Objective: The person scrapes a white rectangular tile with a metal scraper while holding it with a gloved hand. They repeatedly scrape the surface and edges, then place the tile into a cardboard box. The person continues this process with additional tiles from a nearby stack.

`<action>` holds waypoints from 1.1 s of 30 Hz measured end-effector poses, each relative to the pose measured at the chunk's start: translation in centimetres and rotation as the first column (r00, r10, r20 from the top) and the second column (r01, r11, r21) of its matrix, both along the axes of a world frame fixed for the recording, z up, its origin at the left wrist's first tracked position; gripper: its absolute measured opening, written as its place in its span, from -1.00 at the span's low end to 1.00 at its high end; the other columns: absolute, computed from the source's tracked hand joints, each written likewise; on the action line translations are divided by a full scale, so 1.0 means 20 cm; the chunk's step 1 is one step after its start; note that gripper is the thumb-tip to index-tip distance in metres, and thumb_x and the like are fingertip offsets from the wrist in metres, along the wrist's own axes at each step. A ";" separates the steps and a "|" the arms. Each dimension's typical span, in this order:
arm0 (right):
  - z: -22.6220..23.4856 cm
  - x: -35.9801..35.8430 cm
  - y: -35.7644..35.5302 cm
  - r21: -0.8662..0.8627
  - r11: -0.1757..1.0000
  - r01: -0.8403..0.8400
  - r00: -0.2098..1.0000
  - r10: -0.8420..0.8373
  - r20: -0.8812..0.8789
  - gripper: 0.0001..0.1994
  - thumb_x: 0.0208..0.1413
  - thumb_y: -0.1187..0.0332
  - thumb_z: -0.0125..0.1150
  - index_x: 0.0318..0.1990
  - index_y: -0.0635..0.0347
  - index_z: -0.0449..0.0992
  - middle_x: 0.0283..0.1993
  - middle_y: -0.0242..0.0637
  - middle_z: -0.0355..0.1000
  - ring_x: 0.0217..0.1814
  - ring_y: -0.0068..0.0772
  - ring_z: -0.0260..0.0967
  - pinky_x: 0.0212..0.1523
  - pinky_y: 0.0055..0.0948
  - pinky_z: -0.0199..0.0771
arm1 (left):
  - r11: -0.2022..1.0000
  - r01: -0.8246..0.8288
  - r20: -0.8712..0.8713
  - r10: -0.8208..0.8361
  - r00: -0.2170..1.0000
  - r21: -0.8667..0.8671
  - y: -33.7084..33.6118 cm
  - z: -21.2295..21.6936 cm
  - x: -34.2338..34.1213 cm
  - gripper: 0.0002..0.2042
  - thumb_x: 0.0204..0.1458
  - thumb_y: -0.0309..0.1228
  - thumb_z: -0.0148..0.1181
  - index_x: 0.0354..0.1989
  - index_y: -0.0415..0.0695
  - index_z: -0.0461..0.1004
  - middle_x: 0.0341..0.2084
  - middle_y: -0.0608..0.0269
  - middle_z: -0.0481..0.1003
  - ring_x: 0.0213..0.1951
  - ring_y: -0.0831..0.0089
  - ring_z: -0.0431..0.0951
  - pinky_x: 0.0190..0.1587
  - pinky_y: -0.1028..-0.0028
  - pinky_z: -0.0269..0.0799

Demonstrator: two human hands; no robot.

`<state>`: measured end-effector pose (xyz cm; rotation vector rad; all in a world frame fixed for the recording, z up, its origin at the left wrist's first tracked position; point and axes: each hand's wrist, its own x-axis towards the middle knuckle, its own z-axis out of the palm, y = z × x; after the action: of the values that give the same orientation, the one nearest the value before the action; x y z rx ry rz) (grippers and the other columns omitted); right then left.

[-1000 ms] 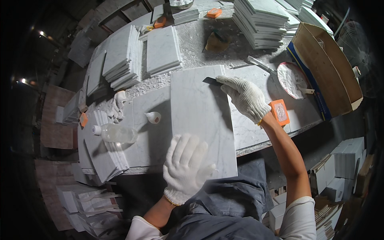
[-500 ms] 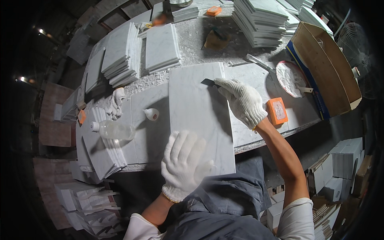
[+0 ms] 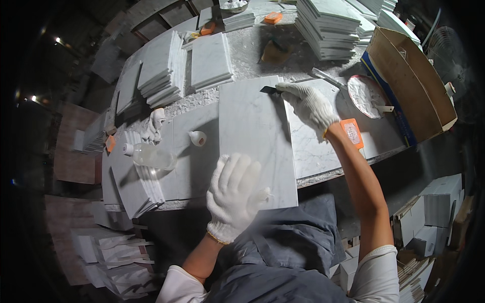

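A large grey-white marble tile (image 3: 252, 136) lies lengthwise on the workbench in front of me. My left hand (image 3: 233, 194), in a white knit glove, rests flat on the tile's near end with fingers spread. My right hand (image 3: 309, 105), also gloved, grips a small dark scraper blade (image 3: 269, 90) whose edge touches the tile's far right corner. The blade's handle is hidden inside the glove.
Stacks of marble tiles (image 3: 209, 60) stand at the back left and more stacks (image 3: 331, 22) at the back right. A clear plastic bottle (image 3: 149, 155) and a small white cap (image 3: 197, 138) lie left of the tile. A round dish of white paste (image 3: 366, 96), an orange sanding block (image 3: 352, 133) and a cardboard box (image 3: 411, 83) sit to the right.
My right hand and the scraper have shifted slightly toward the tile's far corner. My left hand has stayed pressed on the tile's near end.
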<state>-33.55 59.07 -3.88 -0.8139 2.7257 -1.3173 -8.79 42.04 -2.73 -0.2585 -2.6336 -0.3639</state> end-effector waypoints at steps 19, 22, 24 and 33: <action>-0.03 0.12 0.03 0.039 0.982 -0.187 0.958 0.191 -0.216 -0.72 0.34 0.19 0.21 0.11 -0.03 0.65 -0.02 -0.16 0.64 -0.03 -0.03 0.61 -0.06 -0.25 0.60 | 0.999 -0.022 0.022 0.023 1.000 -0.048 -0.01 -0.03 0.01 -0.48 0.23 -0.03 0.20 0.22 -0.15 0.52 0.27 0.08 0.39 0.38 0.04 0.29 0.45 0.00 0.14; -0.04 0.20 0.06 0.109 0.974 -0.199 0.978 0.205 -0.048 -0.70 0.34 0.22 0.23 0.16 -0.03 0.63 -0.05 -0.25 0.67 -0.19 -0.20 0.64 -0.17 -0.33 0.62 | 0.998 -0.010 0.017 0.011 1.000 -0.065 -0.02 -0.04 0.01 -0.41 0.22 0.02 0.16 0.25 -0.20 0.49 0.31 0.01 0.38 0.40 -0.01 0.28 0.48 0.02 0.09; -0.03 0.23 0.11 -0.051 0.977 -0.209 0.973 0.213 0.087 -0.69 0.37 0.25 0.20 0.20 -0.03 0.61 -0.15 -0.32 0.66 -0.30 -0.39 0.58 -0.29 -0.43 0.60 | 0.998 -0.001 0.018 0.002 1.000 -0.064 -0.01 -0.04 0.02 -0.42 0.21 0.00 0.18 0.24 -0.20 0.49 0.31 0.00 0.38 0.39 -0.01 0.29 0.47 0.02 0.10; -0.23 0.49 0.40 -0.480 0.750 0.456 0.751 -0.035 0.659 -0.52 0.38 0.34 0.14 0.41 0.16 0.37 -0.17 -0.36 0.51 -0.37 -0.56 0.52 -0.43 -0.58 0.58 | 0.783 0.512 0.063 -0.566 0.822 0.353 0.30 0.12 0.14 -0.77 0.09 -0.33 0.25 -0.22 -0.27 0.54 -0.28 -0.03 0.52 -0.21 -0.06 0.55 -0.12 0.08 0.48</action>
<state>-23.84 66.98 -8.43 0.0824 1.9104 -2.1240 -6.04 47.94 -0.29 -0.9206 -2.5545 -1.0381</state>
